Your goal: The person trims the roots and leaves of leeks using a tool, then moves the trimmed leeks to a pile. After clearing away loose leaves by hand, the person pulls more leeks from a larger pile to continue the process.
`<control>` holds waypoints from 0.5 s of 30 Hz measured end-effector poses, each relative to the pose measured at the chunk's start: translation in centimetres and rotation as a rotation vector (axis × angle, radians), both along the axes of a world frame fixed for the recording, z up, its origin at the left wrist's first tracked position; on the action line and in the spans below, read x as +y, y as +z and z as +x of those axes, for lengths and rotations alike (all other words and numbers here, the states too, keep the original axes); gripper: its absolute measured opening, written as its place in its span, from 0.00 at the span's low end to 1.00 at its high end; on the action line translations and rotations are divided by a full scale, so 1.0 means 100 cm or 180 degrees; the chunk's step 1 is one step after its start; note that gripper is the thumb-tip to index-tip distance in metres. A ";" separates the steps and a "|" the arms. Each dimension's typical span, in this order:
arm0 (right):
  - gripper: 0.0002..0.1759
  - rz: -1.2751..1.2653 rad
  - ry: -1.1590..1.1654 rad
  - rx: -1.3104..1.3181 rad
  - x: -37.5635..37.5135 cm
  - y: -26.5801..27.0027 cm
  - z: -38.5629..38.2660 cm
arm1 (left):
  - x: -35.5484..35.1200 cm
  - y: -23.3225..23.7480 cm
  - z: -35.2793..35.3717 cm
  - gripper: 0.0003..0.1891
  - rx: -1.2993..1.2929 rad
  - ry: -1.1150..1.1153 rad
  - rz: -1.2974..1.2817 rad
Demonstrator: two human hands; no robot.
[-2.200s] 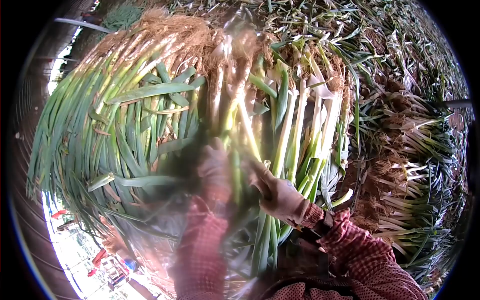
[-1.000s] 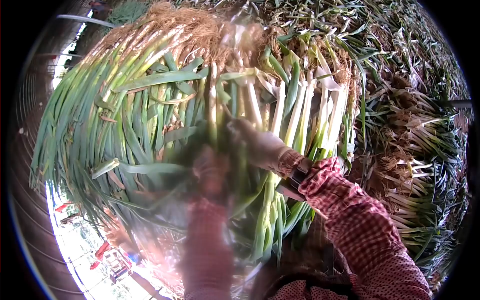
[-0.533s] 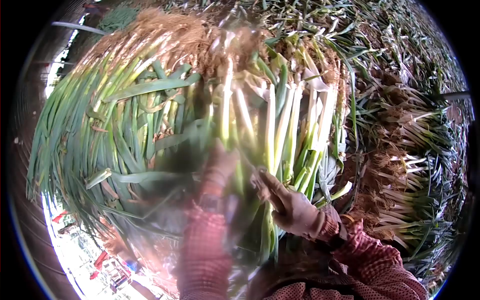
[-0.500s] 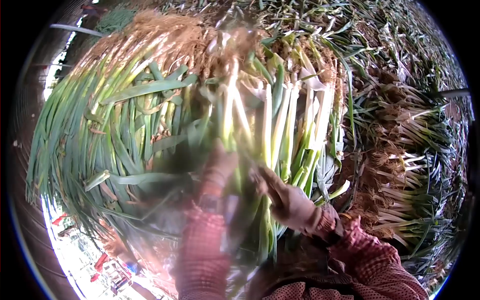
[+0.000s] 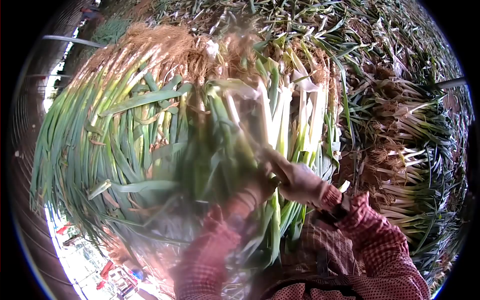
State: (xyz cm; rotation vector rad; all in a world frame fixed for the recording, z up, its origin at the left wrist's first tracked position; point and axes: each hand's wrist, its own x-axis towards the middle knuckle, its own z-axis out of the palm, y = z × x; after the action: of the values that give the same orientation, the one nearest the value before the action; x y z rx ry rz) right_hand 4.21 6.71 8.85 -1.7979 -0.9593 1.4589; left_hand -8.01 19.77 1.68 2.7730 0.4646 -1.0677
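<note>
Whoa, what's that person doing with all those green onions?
A person in red checked sleeves is working at a big bundle of green onions, whose brown roots point away from the camera. The right hand lies on some pale stalks at the bundle's right side. The left hand is close beside it, too blurred to show its grip. More onions lie in heaps on the right.

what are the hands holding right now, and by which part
The right hand grips a bunch of green onions mid-stalk, where pale shafts turn green. The left hand is beside it, too blurred to tell its grip.
</note>
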 end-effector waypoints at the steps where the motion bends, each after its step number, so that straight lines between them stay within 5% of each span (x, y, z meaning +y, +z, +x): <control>1: 0.48 0.0230 0.0009 -0.0336 0.012 -0.008 0.004 | 0.012 0.014 0.011 0.26 0.0235 -0.0053 -0.0199; 6: 0.51 -0.0640 -0.0708 -0.0137 0.060 -0.019 0.032 | 0.110 0.027 -0.002 0.24 -0.1448 0.2678 0.0437; 9: 0.54 -0.0333 0.0123 0.0322 0.033 0.023 0.008 | 0.160 0.048 0.001 0.25 -0.1850 0.2357 0.1941; 11: 0.55 -0.0492 0.0754 -0.0076 0.026 0.014 -0.010 | 0.164 0.037 -0.007 0.20 -0.2075 0.2091 0.1724; 13: 0.55 -0.0087 0.0592 -0.0161 0.030 0.002 -0.019 | 0.137 0.035 0.001 0.14 -0.1938 0.2427 0.0792; 15: 0.57 -0.0589 0.0973 -0.0251 0.046 0.005 -0.012 | 0.140 -0.017 -0.016 0.09 -0.1743 0.1956 0.0797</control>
State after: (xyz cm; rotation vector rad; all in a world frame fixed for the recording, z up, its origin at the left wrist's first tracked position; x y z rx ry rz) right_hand 3.05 11.35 9.34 -1.9155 -1.2166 1.7214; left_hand -9.66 33.77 -0.01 2.6444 1.3020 -0.1159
